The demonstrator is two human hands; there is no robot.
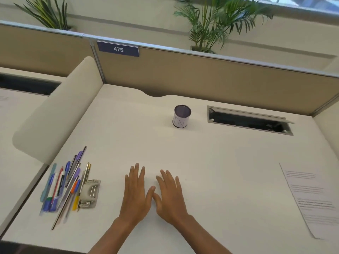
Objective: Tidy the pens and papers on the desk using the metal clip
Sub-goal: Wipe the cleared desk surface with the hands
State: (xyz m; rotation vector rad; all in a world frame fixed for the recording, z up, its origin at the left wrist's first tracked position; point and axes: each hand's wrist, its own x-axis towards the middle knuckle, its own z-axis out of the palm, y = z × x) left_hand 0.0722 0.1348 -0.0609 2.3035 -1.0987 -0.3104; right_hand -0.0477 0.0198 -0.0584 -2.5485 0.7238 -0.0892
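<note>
A heap of several pens [63, 184] in blue, purple, red, orange and yellow lies at the desk's front left. Right beside it lies a metal clip [91, 193], grey and silver. Printed papers [311, 198] lie flat at the front right edge. My left hand [135, 193] and my right hand [169, 197] rest flat on the white desk [220, 171] in the middle, fingers straight, thumbs touching, holding nothing. Both are well apart from the pens, the clip and the papers.
A round pen cup [181, 116] with a white paper label stands at the back centre. An open cable tray [249, 121] is sunk into the desk at the back right. A beige divider [55, 114] rises on the left, a partition panel [201, 76] behind.
</note>
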